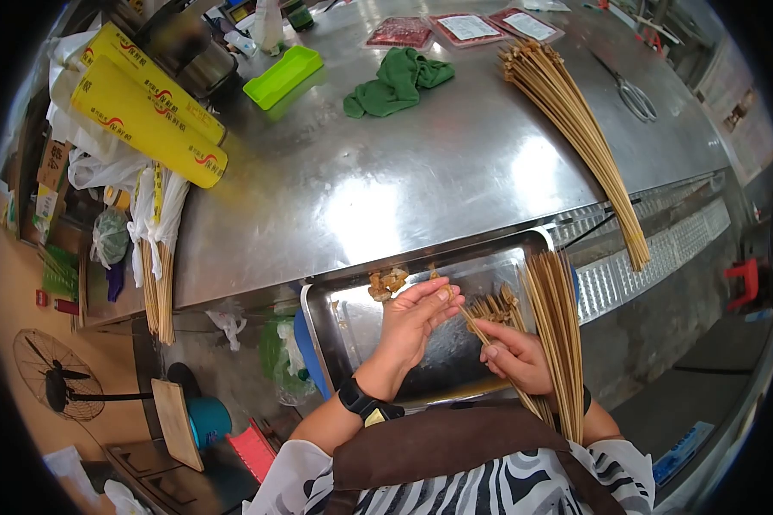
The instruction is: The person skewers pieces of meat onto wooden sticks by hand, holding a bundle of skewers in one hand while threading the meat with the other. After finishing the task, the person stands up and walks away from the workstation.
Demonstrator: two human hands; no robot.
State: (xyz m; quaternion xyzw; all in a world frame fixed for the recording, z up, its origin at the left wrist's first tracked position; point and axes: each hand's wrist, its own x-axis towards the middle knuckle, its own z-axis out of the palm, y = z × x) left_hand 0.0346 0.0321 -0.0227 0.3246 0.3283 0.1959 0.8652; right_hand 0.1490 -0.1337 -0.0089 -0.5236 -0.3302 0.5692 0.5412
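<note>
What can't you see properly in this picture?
Head view only:
- What the left hand pinches on the thin bamboo skewer: covered by its fingers.
- Lower end of that skewer: hidden under the right hand.
- Near edge of the shiny steel tray: hidden by the arms and brown apron.
- Print on the flat red meat packets: too small.
- Picture corners: black from the round lens.

Left hand (414, 319) pinches meat piece (446, 293) at tip of skewer (489, 343), right hand (514, 356) grips skewer shaft. Both over steel tray (352, 322), skewer stack (558, 335) at tray's right. Loose skewer bundle (575, 129) far right on table (361, 189), green cloth (397, 81) far.
</note>
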